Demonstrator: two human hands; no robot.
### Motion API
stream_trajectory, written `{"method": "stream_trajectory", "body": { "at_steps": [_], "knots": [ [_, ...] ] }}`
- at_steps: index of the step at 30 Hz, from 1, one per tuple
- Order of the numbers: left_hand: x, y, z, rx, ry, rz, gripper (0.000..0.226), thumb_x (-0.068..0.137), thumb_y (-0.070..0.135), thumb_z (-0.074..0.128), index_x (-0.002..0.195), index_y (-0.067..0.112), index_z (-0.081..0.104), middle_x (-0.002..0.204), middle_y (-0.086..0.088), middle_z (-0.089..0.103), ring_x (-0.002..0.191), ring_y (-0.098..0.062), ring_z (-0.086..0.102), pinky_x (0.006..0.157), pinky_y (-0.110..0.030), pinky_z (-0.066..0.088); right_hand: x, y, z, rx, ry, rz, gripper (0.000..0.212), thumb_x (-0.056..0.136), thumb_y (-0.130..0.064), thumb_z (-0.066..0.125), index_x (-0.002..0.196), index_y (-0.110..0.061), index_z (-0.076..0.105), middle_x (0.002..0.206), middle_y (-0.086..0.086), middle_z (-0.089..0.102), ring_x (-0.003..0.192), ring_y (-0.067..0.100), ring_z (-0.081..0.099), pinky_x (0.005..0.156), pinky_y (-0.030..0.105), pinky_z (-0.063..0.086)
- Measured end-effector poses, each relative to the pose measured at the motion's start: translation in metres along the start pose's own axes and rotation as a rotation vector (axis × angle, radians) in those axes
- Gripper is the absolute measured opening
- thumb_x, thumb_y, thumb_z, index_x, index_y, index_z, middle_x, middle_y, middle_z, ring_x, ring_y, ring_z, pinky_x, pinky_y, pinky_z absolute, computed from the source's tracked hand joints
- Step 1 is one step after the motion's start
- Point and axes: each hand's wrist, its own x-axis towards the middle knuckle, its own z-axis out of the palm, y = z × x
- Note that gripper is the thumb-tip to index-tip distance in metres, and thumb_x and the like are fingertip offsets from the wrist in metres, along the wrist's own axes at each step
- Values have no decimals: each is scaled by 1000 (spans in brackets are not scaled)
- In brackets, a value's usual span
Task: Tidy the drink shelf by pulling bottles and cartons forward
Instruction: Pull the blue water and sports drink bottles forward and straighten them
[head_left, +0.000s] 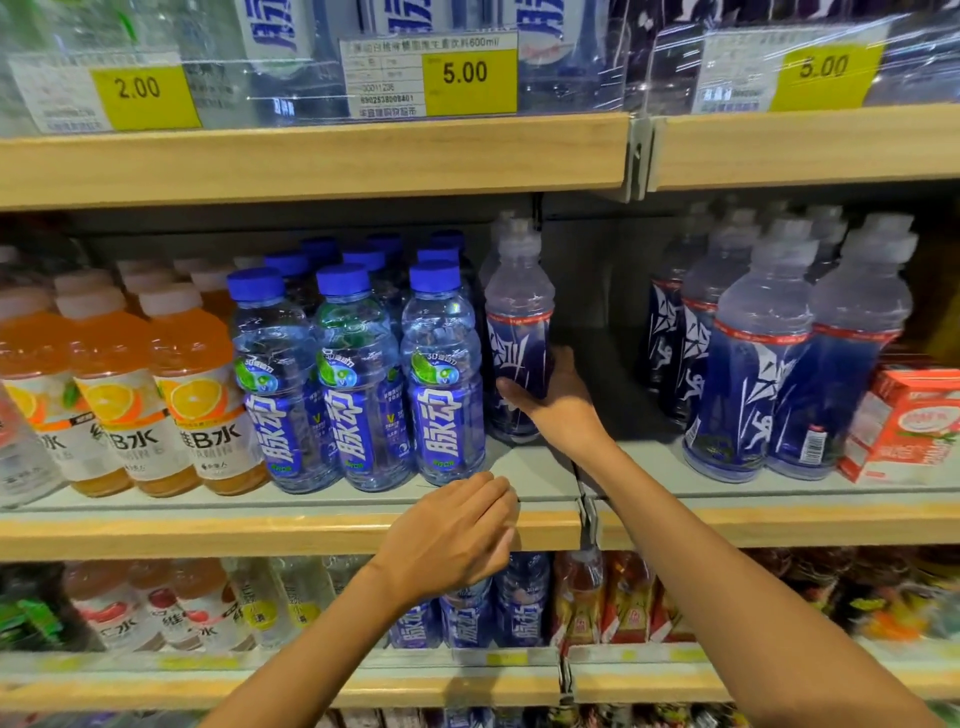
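- On the middle shelf (260, 535), set back beside the blue-capped bottles (441, 384), right grip (556, 400) is wrapped round a dark blue bottle (519, 322).
- left grip (452, 535) loosely curled, empty, at the shelf's front edge.

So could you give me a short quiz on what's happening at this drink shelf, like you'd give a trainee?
1. Which hand grips the dark-labelled bottle set back on the middle shelf? A left, B right, C both.
2. True or false: the left hand also holds a bottle.
3. Fill in: the front row of blue-capped bottles has ___ bottles.
Key: 1 B, the right hand. 2 false, it holds nothing. 3 three.
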Motion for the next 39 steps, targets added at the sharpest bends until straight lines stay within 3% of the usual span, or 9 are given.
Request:
{"method": "stream_trajectory", "body": {
  "at_steps": [2,5,8,10,15,20,33,36,39],
  "knots": [
    [4,2,-2,-24,-16,-35,31,91,26,50,99,3,68,97,-10,68,84,-23,65,70,-33,55,-18,2,-17,-24,83,-46,58,82,-28,74,126,-6,46,121,7,60,109,17,58,92,30,48],
    [24,13,0,-60,-18,-57,32,90,29,48,96,6,69,93,-7,68,80,-21,64,65,-31,54,-51,5,-57,-46,421,-175,42,87,-24,68,122,-13,49,115,-3,55,107,7,51,92,23,43],
    [55,29,7,-99,-46,-29,36,91,34,44,94,8,68,91,-6,66,77,-22,61,62,-33,52,-75,8,-99,-164,753,-303,38,86,-15,68,118,-7,49,112,3,51,104,16,50,89,25,44],
    [71,37,12,-101,-72,-6,39,92,39,42,96,10,68,93,-5,66,78,-21,61,62,-32,51,-81,11,-117,-270,819,-273,44,84,-13,70,120,0,48,116,13,50,107,25,48,90,28,42],
    [80,46,20,-104,-117,15,39,92,41,42,99,12,67,95,-3,65,77,-18,60,61,-30,51,-79,26,-126,-289,706,-119,67,81,-20,74,134,1,38,131,16,47,121,26,45,95,20,32],
    [79,44,23,-85,-139,23,37,93,39,42,103,12,66,98,-3,64,78,-17,59,61,-28,51,-65,31,-125,-354,711,-54,78,77,-26,78,136,3,36,129,21,44,121,33,40,99,33,31],
    [81,47,17,-127,-223,-44,37,93,38,43,105,11,65,102,-4,64,84,-18,60,64,-29,52,-52,47,-122,-171,565,-108,62,76,-24,79,118,-9,37,108,1,51,94,8,49,66,5,34],
    [82,48,13,-242,-221,-196,39,95,40,39,110,14,63,108,-1,64,94,-16,60,73,-30,51,-60,41,-121,-129,520,-138,59,75,-27,80,112,-19,34,103,-8,49,91,8,52,71,9,38],
    [91,48,0,-547,-73,-587,32,98,43,43,113,20,61,108,8,63,96,-4,58,81,-22,47,-72,30,-114,-75,429,-127,59,73,-31,80,107,-25,33,94,-19,50,83,2,56,68,10,42]
  ]
}}
